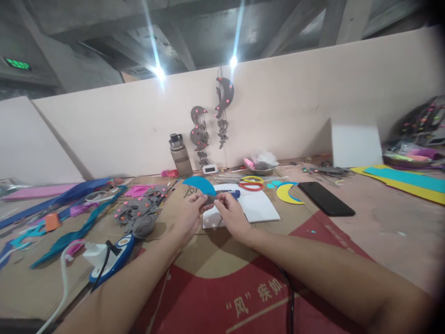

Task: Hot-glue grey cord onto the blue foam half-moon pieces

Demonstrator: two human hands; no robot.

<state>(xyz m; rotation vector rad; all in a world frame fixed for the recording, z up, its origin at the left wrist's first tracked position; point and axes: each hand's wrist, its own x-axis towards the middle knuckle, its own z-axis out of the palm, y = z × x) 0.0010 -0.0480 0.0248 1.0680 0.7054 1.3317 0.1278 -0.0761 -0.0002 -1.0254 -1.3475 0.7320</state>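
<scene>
Two hands (212,211), small grey felt piece (209,200), blue foam crescent (200,184)

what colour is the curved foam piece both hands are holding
Blue; the curved foam piece shows best in the head view, pinched between the left hand and right hand.

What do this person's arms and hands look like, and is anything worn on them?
Both forearms are bare, with no sleeves in view. The left hand and right hand wear no gloves; no watch, bracelet or ring is visible.
</scene>
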